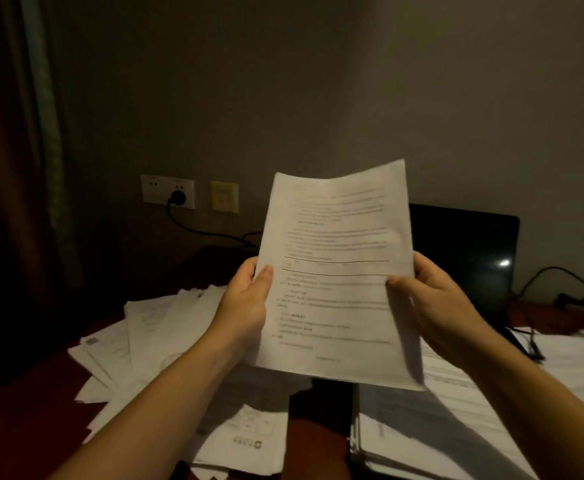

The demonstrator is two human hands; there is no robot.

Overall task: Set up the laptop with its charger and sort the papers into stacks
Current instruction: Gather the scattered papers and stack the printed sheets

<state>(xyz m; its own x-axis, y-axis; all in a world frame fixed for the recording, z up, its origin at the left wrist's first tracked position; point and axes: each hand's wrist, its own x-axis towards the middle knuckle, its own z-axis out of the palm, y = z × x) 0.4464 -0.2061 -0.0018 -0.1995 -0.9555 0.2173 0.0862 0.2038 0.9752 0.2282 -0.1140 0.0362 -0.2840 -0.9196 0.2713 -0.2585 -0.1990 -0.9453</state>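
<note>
Head view: the sheet (pixel 335 271) is up in the air, dead centre, print facing the camera, long axis running 6 to 12 o'clock with a slight lean toward 1. Left grip (pixel 249 299) pinches its 9 o'clock edge, thumb on the print and fingers behind. Right grip (pixel 432 306) does the same at the 3 o'clock edge, so both are clamped on the sheet. One page or several, I can't tell.

Down on the counter (pixel 23 427), the loose pile (pixel 152 327) fans out at 8 o'clock from the sheet. The squarer stack (pixel 439 427) lies at 5 o'clock, so the right grip is nearer it. The laptop (pixel 463 251) stands open at 2 o'clock with its screen dark. My call: it's being read, then down it goes toward 5 or 8.
</note>
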